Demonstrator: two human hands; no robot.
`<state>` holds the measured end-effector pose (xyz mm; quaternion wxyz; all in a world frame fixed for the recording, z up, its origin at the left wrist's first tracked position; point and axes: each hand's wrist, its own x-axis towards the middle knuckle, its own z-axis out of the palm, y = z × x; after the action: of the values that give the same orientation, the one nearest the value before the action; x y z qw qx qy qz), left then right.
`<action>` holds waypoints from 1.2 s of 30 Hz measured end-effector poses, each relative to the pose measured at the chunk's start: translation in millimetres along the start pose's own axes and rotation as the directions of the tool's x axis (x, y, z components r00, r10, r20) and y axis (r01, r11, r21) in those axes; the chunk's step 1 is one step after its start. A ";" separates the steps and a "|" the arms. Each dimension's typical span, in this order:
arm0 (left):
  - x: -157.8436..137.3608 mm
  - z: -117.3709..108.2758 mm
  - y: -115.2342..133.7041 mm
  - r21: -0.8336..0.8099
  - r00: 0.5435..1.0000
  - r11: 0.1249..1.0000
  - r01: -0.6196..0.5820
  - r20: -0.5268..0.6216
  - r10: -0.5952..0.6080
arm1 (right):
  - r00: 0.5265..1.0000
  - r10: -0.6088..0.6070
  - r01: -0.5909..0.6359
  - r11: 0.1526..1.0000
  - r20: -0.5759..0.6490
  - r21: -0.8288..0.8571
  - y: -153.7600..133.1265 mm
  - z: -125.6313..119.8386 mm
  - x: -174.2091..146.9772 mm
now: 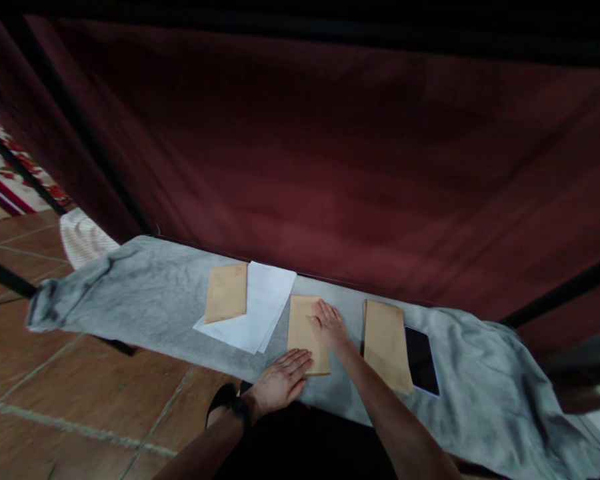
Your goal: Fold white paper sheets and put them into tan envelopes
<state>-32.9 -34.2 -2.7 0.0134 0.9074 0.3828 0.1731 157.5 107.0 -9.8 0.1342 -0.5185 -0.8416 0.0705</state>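
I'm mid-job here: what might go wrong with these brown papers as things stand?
The middle brown paper lies near the front edge of the grey cloth; a pull toward the body by the left hand or right hand might slide it off.

The right forearm passes close to the right-hand brown papers, so it could knock them askew.

Those papers sit right beside the phone, so a nudge might shift it too.

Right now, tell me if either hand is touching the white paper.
No: the left hand and right hand rest on the middle brown paper, apart from the white paper.
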 end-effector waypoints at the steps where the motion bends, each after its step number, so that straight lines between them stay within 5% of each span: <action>1: 0.2 -0.2 0.1 -0.004 1.000 1.000 0.001 -0.002 -0.001 | 1.000 -0.003 0.003 1.000 0.000 -0.003 -0.1 0.5 -3.5; 17: 14.0 -7.1 -7.1 -0.241 0.992 0.963 0.121 0.013 -0.122 | 0.966 -0.252 0.248 0.966 -0.062 -0.066 -2.0 -1.7 -99.5; 26: 67.4 25.9 -58.0 0.010 0.957 0.957 0.289 0.020 -0.289 | 0.958 -0.261 0.263 0.965 -0.119 0.002 -16.4 -21.1 -136.3; 36: 117.3 44.2 -75.4 0.085 0.941 0.939 0.332 0.040 -0.336 | 0.965 -0.232 0.250 0.956 -0.123 0.151 -17.2 -30.4 -132.3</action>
<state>5.3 105.9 -20.4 0.0178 0.8334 0.5372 0.1289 208.3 -19.4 3.4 0.2279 -0.4019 -0.8816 0.0960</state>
